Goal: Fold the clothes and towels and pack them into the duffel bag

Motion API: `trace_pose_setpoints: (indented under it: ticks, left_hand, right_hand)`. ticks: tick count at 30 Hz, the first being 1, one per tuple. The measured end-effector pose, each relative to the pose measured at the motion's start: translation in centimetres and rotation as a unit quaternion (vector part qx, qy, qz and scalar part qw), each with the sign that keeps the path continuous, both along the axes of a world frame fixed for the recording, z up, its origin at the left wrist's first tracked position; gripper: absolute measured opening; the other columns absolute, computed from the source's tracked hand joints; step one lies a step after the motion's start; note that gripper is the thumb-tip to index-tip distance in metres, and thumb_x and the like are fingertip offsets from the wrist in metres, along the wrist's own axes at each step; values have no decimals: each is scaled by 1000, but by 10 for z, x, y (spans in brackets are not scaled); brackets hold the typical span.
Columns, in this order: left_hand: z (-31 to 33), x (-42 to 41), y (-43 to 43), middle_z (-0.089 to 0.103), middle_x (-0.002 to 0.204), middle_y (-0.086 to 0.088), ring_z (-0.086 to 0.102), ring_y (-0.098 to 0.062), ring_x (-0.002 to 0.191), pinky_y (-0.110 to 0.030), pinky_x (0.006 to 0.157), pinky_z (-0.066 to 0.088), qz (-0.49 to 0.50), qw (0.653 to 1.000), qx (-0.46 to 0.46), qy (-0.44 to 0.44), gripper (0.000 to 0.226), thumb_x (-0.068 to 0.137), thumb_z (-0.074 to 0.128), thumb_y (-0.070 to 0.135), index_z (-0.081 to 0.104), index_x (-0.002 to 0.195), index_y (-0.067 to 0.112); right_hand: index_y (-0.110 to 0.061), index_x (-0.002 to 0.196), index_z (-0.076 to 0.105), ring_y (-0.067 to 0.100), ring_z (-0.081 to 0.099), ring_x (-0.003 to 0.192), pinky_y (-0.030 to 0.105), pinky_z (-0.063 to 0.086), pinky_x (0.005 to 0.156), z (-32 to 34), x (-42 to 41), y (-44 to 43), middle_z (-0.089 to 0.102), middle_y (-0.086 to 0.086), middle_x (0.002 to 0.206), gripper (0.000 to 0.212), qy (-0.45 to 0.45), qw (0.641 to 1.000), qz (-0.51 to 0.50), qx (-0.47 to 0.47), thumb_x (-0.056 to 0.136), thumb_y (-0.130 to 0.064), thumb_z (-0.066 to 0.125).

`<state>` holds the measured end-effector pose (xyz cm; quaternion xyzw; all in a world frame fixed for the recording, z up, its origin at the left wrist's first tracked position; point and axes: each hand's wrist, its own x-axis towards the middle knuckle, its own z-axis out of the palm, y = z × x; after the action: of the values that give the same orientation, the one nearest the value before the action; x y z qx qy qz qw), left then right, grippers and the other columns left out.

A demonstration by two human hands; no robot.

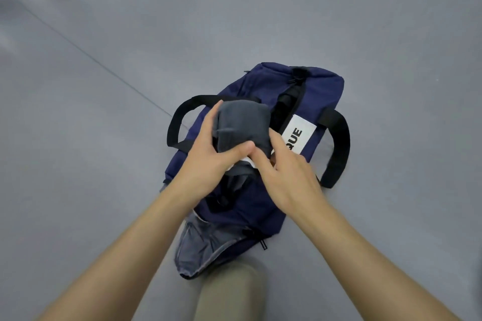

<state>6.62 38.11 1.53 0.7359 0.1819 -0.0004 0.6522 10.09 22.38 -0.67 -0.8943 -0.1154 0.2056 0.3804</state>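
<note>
With the left hand [206, 156] wrapped round its left side and the right hand [284, 174] pinching its lower right edge, the folded grey bundle [242, 122], compact and rounded between them, wants pressing down evenly, folds kept tight, into the open navy duffel bag [320, 94] directly beneath and beyond both hands.

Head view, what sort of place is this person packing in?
Probably an indoor room, kind unclear: a smooth grey floor with a thin seam, and the navy duffel bag lying directly on it.
</note>
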Motion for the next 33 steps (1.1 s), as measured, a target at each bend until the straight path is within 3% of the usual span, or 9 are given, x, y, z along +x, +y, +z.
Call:
trace_pose_setpoints:
  ticks: [3,5,8,12,17,20,22,26,33]
  left_hand:
    - [-19,14,10,54,131,31,59,6,116,-23,97,54,13,999,30,22,83,86,79,19,32,152,36]
    - [-31,20,16,52,141,17,57,0,122,-31,104,51,8,997,62,38,86,84,82,25,30,152,39]
    - [-37,23,15,48,142,19,52,2,125,-30,108,47,-8,992,109,55,92,82,82,32,25,153,44]
    - [-38,24,16,48,140,21,52,0,125,-33,109,46,-10,988,140,59,91,82,82,36,24,152,47]
    - [-30,18,11,44,129,48,47,19,119,-18,106,43,-34,984,167,52,87,82,82,36,28,149,52]
    - [-29,20,-6,52,136,30,52,4,126,-32,109,45,-50,982,176,45,89,78,83,39,30,147,57]
    - [-31,23,-20,53,138,19,51,-6,130,-39,110,44,-70,978,194,37,90,75,83,45,29,146,58]
    - [-50,33,-48,47,143,7,48,-15,129,-32,104,41,-131,948,285,54,92,80,79,46,23,153,49]
    - [-102,41,-70,42,142,-12,46,-37,125,-44,103,42,-219,872,404,167,85,88,65,51,16,156,38]
  right_hand:
    - [-45,151,24,36,61,104,46,49,84,-15,10,-2,64,3,119,56,-65,988,50,-133,100,-64,10]
    - [-44,154,21,39,61,103,42,44,77,-21,18,-6,66,9,119,56,-75,972,76,-211,102,-61,10]
    - [-41,153,27,40,61,105,40,37,72,-27,29,-7,68,13,116,57,-70,957,113,-260,102,-62,13]
    - [-21,117,55,36,62,98,37,36,69,-29,43,-12,68,11,107,51,-90,939,133,-303,104,-56,19]
    - [-22,90,45,31,51,63,35,41,55,-24,19,-45,59,1,72,45,-163,951,24,-261,100,-63,30]
    - [-22,88,45,31,53,60,36,43,55,-28,1,-64,55,-2,64,23,-153,967,-29,-202,101,-41,47]
    - [-24,104,51,30,50,60,37,40,55,-26,-7,-73,52,-3,64,6,-138,972,-52,-183,99,-26,50]
    - [-30,157,22,27,51,61,38,39,61,-16,-15,-79,53,0,64,66,-111,983,-76,-126,98,-13,45]
    - [-34,157,-12,18,49,61,33,36,62,-6,-22,-79,45,-9,68,88,-86,991,-57,-82,95,-7,44]
